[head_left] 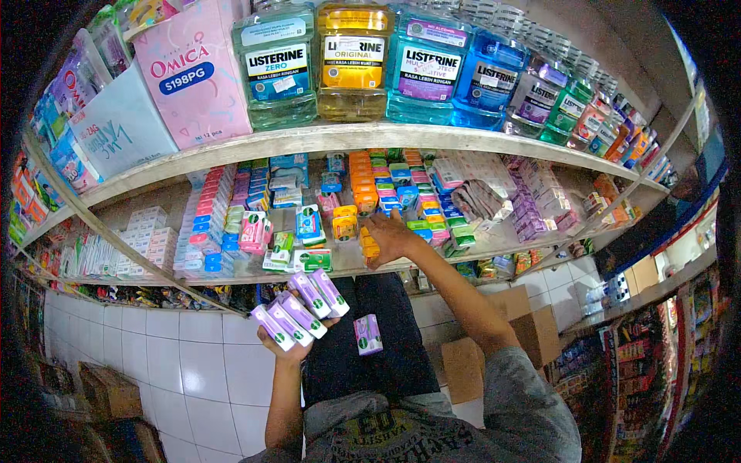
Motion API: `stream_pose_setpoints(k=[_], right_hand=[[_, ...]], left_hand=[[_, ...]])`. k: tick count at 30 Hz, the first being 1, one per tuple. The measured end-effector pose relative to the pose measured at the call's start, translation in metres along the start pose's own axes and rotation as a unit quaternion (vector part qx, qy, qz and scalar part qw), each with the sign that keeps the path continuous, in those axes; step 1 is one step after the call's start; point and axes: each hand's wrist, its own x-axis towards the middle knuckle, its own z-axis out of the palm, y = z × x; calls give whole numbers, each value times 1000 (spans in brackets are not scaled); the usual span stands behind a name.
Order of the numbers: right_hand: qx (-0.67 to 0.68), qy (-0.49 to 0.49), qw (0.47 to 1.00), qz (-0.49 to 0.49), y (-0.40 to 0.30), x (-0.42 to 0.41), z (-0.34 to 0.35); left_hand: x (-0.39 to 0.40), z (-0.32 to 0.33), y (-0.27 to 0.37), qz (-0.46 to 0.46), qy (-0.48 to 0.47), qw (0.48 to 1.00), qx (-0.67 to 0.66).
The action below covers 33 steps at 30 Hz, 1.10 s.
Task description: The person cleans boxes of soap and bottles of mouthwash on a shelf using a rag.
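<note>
My left hand (pixel 292 341) is held out in front of the lower shelf, with several purple-and-white soap boxes (pixel 301 315) resting in two rows across its palm and fingers. Over at the shelf, my right hand (pixel 391 236) has its thumb and fingers around a short row of yellow soap boxes (pixel 369 250) near the front edge. Its palm hides part of the goods behind. Another yellow stack (pixel 344 224) stands just left of that row. On my dark-trousered lap lies a single purple soap box (pixel 368 334).
Rows of soap boxes in several colours fill the lower shelf (pixel 278 223), with a crumpled dark cloth (pixel 477 199) among them. Listerine mouthwash bottles (pixel 353 63) line the upper shelf (pixel 347 138). Slanted metal posts (pixel 145 257) cross in front. Cardboard (pixel 463 364) lies on the tiles to the right.
</note>
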Motion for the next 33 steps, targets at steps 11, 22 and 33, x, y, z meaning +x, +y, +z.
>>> stream_pose_setpoints(k=[11,22,33], right_hand=[[-31,88,995,-31,-7,80,3],[-108,-12,987,-117,6,90,-17],[-193,-166,967,-6,-13,101,-16]], left_hand=[[-1,-2,0,-11,-3,1000,21],[-8,4,7,17,56,998,38],[-4,4,2,1,63,998,-8]])
